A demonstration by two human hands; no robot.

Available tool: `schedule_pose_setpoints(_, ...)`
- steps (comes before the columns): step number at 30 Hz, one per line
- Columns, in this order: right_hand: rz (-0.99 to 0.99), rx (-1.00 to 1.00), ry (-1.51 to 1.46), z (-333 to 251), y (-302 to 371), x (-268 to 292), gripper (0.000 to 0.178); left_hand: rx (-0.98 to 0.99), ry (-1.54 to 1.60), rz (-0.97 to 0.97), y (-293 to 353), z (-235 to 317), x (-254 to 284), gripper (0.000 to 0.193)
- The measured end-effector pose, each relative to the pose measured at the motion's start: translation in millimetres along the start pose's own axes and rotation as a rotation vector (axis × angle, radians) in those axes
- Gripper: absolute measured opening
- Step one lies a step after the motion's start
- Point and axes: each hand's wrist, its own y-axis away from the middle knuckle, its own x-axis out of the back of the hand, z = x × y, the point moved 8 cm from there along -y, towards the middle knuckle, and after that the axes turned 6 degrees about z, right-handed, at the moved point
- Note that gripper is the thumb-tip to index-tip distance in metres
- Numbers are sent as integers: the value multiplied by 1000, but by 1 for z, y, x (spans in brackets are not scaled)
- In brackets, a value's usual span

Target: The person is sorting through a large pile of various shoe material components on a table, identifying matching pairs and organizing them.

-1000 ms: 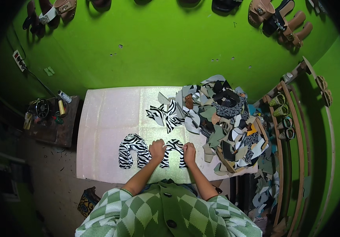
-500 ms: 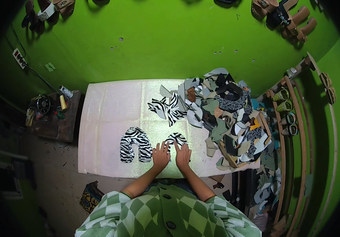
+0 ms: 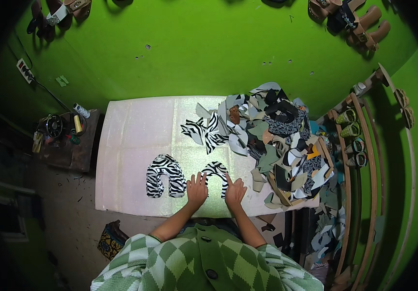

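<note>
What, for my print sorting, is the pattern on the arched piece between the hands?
The arched piece has black and white zebra stripes, clearest in the head view.

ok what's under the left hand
The right zebra arch shows beside the left hand, its left leg partly covered; whatever lies beneath the hand can't be seen.

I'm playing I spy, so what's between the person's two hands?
A zebra-striped arch lies between the left hand and the right hand, with table showing inside its curve, in the head view.
</note>
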Motion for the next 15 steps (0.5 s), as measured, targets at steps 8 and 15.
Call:
schedule_pose_setpoints(8,-51,-6,-7,12,-2,-3,51,88,7,-88,2,-6,-16,54)
schedule_pose_setpoints(15,-87,16,26,10,-3,0,50,17,122,8,-8,27,-9,55)
